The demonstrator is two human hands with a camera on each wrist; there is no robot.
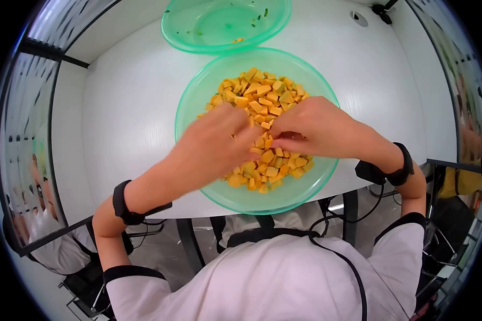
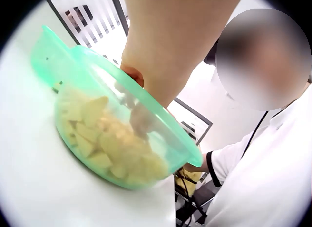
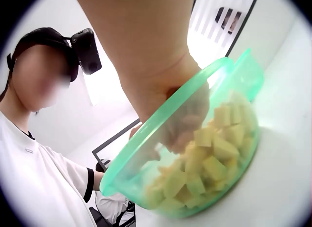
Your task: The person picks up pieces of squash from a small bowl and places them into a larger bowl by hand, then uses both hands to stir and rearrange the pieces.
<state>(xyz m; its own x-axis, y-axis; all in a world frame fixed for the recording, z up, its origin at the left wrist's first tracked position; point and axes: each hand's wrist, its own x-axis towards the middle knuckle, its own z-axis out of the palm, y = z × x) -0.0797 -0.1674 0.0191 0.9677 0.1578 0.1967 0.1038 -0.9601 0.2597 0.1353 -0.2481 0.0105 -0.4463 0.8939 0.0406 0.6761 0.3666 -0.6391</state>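
Many orange chunks (image 1: 261,91), some with greenish faces, are heaped in a translucent green bowl (image 1: 316,176). Over the left part of the heap is my left hand (image 1: 217,139), blurred, its fingers bent towards the middle. My right hand (image 1: 316,128) reaches in from the right, with curled fingers and the thumb down among the chunks. The two hands' fingertips are close together. Whether either hand pinches a chunk cannot be made out. Through the bowl wall, both wrist views show fingers at the pale-looking chunks (image 2: 100,144) (image 3: 214,168), partly hidden by the rim.
A second green bowl (image 1: 227,24), holding small green bits and a few orange scraps, stands behind the first. The white table (image 1: 128,107) has low side panels and a round cable hole (image 1: 359,19) at the back right. Black cables (image 1: 353,262) hang in front of the shirt.
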